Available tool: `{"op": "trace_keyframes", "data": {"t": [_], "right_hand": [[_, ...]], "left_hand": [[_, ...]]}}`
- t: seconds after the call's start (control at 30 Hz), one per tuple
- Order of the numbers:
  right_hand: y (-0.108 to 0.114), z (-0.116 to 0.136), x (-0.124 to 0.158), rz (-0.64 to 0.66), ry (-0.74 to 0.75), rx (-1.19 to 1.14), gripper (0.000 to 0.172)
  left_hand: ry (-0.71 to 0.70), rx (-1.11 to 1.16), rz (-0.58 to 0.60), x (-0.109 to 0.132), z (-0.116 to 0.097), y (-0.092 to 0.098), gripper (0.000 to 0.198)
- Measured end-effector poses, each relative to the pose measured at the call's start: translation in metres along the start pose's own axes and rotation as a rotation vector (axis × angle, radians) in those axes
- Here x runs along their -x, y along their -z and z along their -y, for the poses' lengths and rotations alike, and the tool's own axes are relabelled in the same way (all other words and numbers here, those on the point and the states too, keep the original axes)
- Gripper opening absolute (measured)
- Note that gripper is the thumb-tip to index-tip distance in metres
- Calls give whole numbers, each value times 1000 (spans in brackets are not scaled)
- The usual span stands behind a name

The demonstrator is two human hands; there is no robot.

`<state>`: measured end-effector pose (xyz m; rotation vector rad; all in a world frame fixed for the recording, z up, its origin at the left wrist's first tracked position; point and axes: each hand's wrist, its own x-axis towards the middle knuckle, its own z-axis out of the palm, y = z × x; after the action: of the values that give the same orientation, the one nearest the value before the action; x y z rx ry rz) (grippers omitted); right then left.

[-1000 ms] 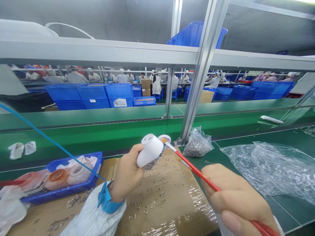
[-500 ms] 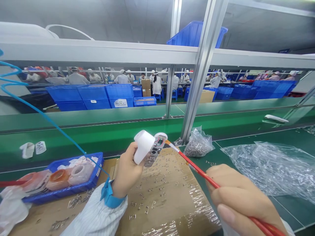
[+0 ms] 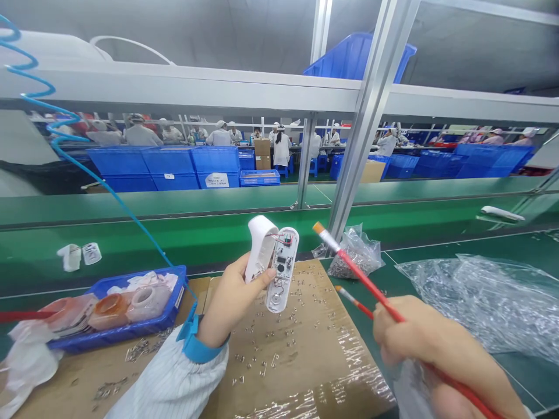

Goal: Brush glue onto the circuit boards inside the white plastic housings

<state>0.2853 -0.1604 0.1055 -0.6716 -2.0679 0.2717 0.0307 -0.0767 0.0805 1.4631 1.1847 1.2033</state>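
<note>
My left hand [image 3: 229, 302] is closed around an open white plastic device [image 3: 271, 262], held upright so its circuit board and thin wires face me. My right hand [image 3: 437, 349] grips a red-handled brush [image 3: 362, 276]; the bristle tip points up and left, a little to the right of the device and not touching it. A second red brush [image 3: 353, 301] lies beneath it on the green mat. Both hands hover over a taped cardboard sheet [image 3: 301, 361] scattered with several small metal parts. A blue wrist strap with a coiled blue cord [image 3: 100, 180] is on my left wrist.
A blue tray [image 3: 117, 308] of plastic parts sits at left. A bag of small metal parts [image 3: 356, 256] stands by an aluminium post [image 3: 362, 122]. Crumpled clear plastic [image 3: 489, 297] covers the right side. A green conveyor [image 3: 174, 233] runs behind, with white pieces on it. People work far behind.
My left hand turned the device upright, so its circuit board now faces me. The brush tip lifted off the device and moved up and to the right.
</note>
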Motion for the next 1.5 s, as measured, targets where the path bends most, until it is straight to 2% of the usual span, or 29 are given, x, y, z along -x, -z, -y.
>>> {"op": "trace_keyframes", "data": {"t": [0.1, 0.2, 0.33, 0.4, 0.5, 0.67, 0.83, 1.1, 1.2, 1.5], "right_hand": [[-7, 5, -12, 72, 103, -69, 36], [-17, 6, -18, 178, 153, -45, 39], [-24, 9, -17, 277, 51, 55, 44], [-24, 12, -18, 275, -9, 90, 44], [-22, 15, -23, 280, -12, 91, 45], [-22, 11, -26, 289, 16, 88, 44], [-23, 5, -26, 304, 77, 26, 43], [-25, 2, -26, 306, -53, -77, 40], [-24, -5, -25, 296, -122, -142, 37], [-16, -15, -23, 271, -142, -204, 36]], "left_hand": [[73, 198, 0, -2, 3, -2, 35], [136, 371, 11, -3, 3, -6, 33], [220, 486, 31, -2, -3, -11, 37], [240, 523, 28, -2, -6, -13, 37], [229, 560, 54, -2, -7, -14, 34], [185, 511, 143, 1, -2, -12, 41], [93, 315, 112, 4, 3, -10, 46], [6, 99, 65, 3, 2, -11, 45], [-6, 77, 60, 3, 3, -13, 47], [-7, 78, 74, 2, 6, -14, 50]]}}
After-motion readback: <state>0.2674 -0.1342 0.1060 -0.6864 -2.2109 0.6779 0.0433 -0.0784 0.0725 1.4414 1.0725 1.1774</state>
